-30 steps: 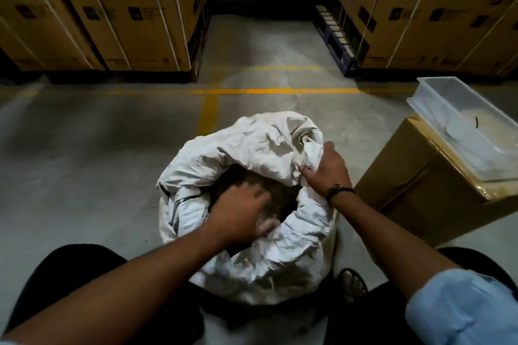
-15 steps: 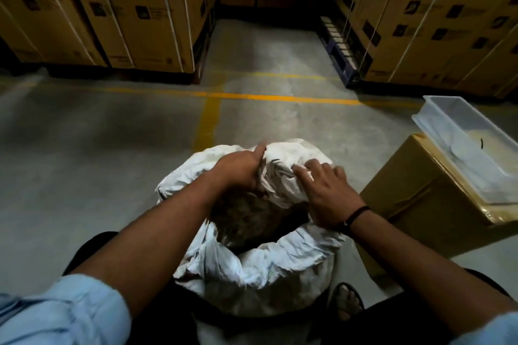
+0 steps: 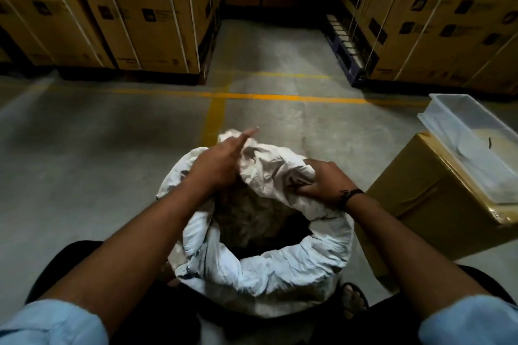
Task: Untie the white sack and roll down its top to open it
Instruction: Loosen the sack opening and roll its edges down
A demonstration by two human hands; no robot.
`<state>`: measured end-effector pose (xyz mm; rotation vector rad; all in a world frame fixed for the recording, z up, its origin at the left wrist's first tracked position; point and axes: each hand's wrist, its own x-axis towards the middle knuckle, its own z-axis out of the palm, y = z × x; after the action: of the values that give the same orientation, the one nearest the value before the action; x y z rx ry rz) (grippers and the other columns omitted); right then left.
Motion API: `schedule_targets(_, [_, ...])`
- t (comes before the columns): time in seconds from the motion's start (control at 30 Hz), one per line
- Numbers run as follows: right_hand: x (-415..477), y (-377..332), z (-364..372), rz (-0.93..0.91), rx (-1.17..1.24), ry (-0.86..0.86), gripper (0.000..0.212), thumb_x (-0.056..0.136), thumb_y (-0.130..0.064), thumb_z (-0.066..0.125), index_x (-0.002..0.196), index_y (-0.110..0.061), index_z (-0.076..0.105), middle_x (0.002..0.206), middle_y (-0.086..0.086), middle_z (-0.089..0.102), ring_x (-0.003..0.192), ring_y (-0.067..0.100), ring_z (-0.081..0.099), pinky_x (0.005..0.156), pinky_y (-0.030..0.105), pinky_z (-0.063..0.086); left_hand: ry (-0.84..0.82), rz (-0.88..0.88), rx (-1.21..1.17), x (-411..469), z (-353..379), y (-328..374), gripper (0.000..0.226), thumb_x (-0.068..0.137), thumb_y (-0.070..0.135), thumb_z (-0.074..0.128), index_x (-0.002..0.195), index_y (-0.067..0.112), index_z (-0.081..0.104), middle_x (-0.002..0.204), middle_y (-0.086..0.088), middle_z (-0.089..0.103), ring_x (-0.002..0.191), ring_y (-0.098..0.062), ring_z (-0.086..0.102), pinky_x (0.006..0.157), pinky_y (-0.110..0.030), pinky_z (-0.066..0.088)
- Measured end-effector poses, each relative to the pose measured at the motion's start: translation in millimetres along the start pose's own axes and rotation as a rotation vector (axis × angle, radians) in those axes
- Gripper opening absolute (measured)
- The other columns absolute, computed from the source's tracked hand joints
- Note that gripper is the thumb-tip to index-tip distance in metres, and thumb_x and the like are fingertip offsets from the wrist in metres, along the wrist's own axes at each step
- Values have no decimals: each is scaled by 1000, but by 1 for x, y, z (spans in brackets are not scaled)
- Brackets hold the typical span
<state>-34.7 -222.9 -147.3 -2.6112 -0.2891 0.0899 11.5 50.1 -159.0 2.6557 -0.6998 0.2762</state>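
White sack (image 3: 280, 269) stands on the concrete floor (image 3: 84, 162) between the person's knees. Its mouth gapes, the near rim is rolled down, and brownish contents show inside. Right hand (image 3: 325, 182) clenches a bunch of cloth at the far right rim. Left hand (image 3: 218, 165) lies on the far flap with one finger out, blurred, so I cannot tell if it grips. Just right of the sack sits a cardboard box (image 3: 429, 204) with a clear plastic tub (image 3: 462, 131) on top.

Open white sack (image 3: 280, 269), near rim rolled down; right hand (image 3: 325, 182) grips right-rim fabric; left hand (image 3: 215, 168) on far rim, forefinger out, grip unclear.
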Motion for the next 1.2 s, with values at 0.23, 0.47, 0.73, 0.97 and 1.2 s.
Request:
schedule_targets(0.23, [-13,28,-27,92,-214,-38,82,53,-88,54,112,-31,59,106,4,70,98,29,63,75,38,51,-137,6,200,4,-14,-26,62,65,60,74,124,47,62,109,7,69,96,-28,64,77,-34,51])
schedule_targets(0.47, [-19,26,-15,-42,-397,-54,71,68,-67,73,120,-24,53,115,5,66,100,30,62,75,35,46,-177,-272,380,-1,-20,-56,73,81,53,70,147,38,42,148,-10,40,123,-39,42,105,-50,39])
schedule_targets(0.73, [-13,-4,13,-53,-312,76,64,81,-23,70,137,-11,41,131,16,56,109,38,58,83,41,49,-279,435,415,4,11,57,149,50,76,76,161,22,-8,168,-10,12,155,-33,7,125,-52,7])
schedule_targets(0.97, [-33,-9,-3,30,-451,-198,124,53,-91,59,149,-27,13,143,5,42,113,30,58,86,41,51,-266,89,277,25,-3,-28,41,77,46,69,116,36,65,112,4,73,112,-24,66,89,-35,43])
schedule_targets(1.2, [-30,3,11,117,-713,-109,77,69,-54,68,129,-13,41,131,11,41,111,35,52,86,42,43,-491,154,319,23,-4,-11,93,48,100,49,94,21,66,103,4,64,100,-22,54,88,-37,45])
